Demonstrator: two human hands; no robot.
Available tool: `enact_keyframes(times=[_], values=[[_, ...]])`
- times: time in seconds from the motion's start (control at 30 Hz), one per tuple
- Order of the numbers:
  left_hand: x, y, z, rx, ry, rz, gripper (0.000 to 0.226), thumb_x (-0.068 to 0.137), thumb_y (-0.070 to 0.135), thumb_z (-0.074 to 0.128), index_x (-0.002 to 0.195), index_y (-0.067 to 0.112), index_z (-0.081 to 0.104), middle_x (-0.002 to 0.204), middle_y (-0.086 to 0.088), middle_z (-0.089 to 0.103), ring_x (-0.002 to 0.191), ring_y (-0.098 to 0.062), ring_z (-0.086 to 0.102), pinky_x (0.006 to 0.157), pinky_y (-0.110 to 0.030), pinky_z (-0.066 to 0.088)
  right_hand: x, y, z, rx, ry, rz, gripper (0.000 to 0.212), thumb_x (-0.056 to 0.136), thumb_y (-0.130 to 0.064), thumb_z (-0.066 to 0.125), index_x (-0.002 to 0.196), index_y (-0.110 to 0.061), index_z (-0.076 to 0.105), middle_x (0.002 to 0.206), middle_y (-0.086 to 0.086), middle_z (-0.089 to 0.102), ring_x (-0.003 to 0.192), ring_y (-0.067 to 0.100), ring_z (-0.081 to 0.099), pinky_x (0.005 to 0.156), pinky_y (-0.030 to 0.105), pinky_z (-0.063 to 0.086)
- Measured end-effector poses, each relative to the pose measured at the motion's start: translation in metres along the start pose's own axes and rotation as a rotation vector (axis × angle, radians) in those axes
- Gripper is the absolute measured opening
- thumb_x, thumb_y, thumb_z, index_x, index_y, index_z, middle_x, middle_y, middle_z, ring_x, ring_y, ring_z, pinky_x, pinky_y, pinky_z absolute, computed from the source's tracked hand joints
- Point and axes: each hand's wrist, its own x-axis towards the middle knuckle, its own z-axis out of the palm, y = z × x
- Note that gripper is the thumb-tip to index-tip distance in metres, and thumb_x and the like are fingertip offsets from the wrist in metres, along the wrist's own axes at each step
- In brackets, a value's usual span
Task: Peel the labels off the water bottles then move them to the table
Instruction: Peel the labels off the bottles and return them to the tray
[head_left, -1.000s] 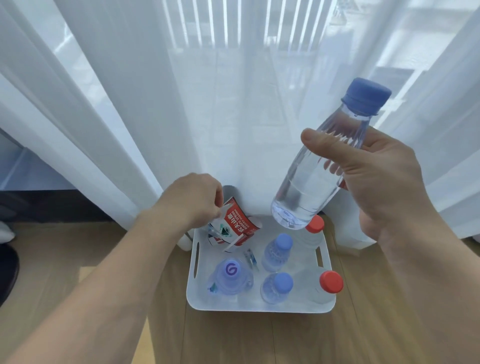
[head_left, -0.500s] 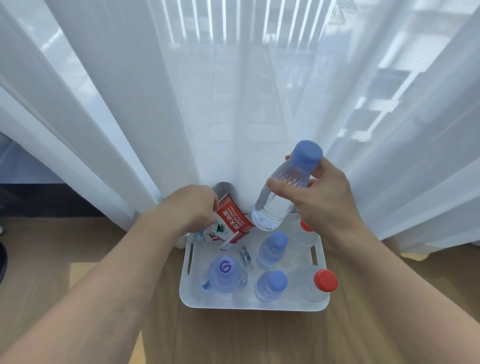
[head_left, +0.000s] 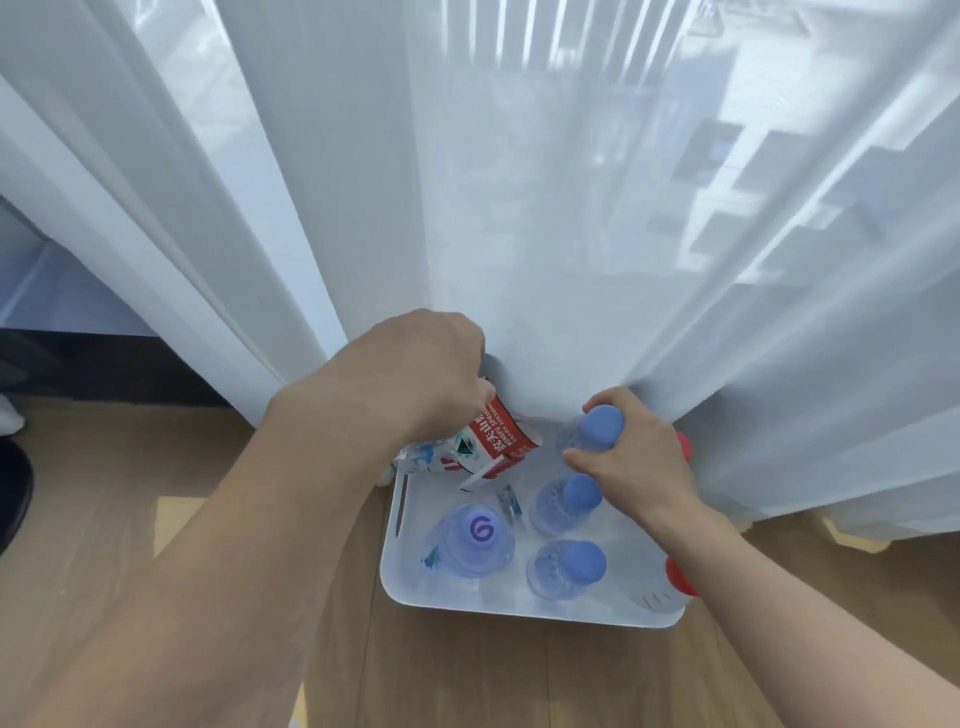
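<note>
We see a white sheer curtain (head_left: 519, 208) filling the frame from 9 through 3 o'clock, its hem falling to a wood floor (head_left: 493, 675) that runs across 4 to 8 o'clock.

On the floor just below centre, toward 5 o'clock, sits a white tray (head_left: 519, 608) with slot handles in its side walls; its far edge touches the curtain hem.

Our left hand (head_left: 415, 374) reaches in from 7 o'clock and is closed in a fist grip on a peeled red-and-white label (head_left: 496, 441), which hangs crumpled over the tray's far-left corner (some clear film trails beside it, at the tray's 10 o'clock). Our right hand (head_left: 639, 457) comes in from 4 o'clock and is wrapped around the neck of a bare clear bottle (head_left: 597, 428) with a blue cap, upright at the tray's 12 o'clock; whether its base touches the tray floor, we cannot tell.

Inside the tray, four more stand upright:
- a wider bottle with a purple swirl cap (head_left: 480, 532) at 8 o'clock, still showing a scrap of label;
- a blue-capped bottle (head_left: 569, 501) at the tray's centre, just beside the right wrist;
- a second blue-capped bottle (head_left: 569, 569) at 6 o'clock;
- a red-capped bottle (head_left: 675, 577) at 4 o'clock, partly hidden by the right forearm.

Another red cap (head_left: 683, 447) peeks out behind the right hand at 2 o'clock.
</note>
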Motion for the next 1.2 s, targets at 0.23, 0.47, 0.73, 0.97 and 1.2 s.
enact_keyframes(times=[0.23,0.47,0.73,0.97,1.2], values=[[0.003,-0.006,0.007,0.002,-0.009,0.012,0.032,0.092,0.031,0.050,0.119,0.016,0.055,0.113,-0.003,0.065,0.104,-0.023,0.059,0.082,-0.031,0.046,0.005,0.000,0.007,-0.138,-0.033,0.057,0.028,0.079,-0.004,0.060,0.106,-0.011,0.056,0.089,0.010,0.060,0.085,0.027,0.055,0.067,0.029,0.039],[0.005,-0.006,0.002,0.012,-0.005,0.015,0.034,0.093,0.034,0.048,0.120,0.015,0.055,0.115,-0.004,0.064,0.105,-0.023,0.058,0.085,-0.033,0.047,0.004,-0.008,0.005,-0.399,-0.149,0.062,0.052,0.081,0.002,0.050,0.132,-0.011,0.046,0.134,0.012,0.052,0.120,0.030,0.050,0.089,0.030,0.040],[0.005,-0.002,-0.008,0.003,0.035,0.021,0.033,0.094,0.030,0.046,0.121,0.012,0.055,0.118,-0.008,0.062,0.109,-0.026,0.056,0.091,-0.036,0.047,-0.044,-0.069,0.015,-0.411,-0.606,-0.226,0.084,0.068,-0.047,0.077,0.139,-0.026,0.037,0.135,-0.003,0.051,0.121,0.020,0.051,0.099,0.033,0.044],[0.004,-0.007,-0.005,0.019,0.029,0.018,0.034,0.093,0.032,0.049,0.120,0.013,0.055,0.116,-0.006,0.063,0.107,-0.025,0.057,0.089,-0.035,0.048,-0.050,-0.047,0.040,-0.621,-0.589,-0.272,0.068,0.077,-0.036,0.069,0.136,-0.021,0.039,0.131,0.004,0.051,0.111,0.027,0.057,0.085,0.035,0.048],[0.021,0.013,0.027,0.085,0.042,0.121,0.028,0.088,0.018,0.050,0.114,0.017,0.059,0.114,-0.007,0.064,0.101,-0.028,0.060,0.082,-0.035,0.052,-0.003,-0.040,-0.055,-0.245,-0.057,-0.005,0.024,0.078,-0.028,0.067,0.101,-0.020,0.064,0.095,-0.002,0.070,0.087,0.020,0.062,0.081,0.032,0.048]])
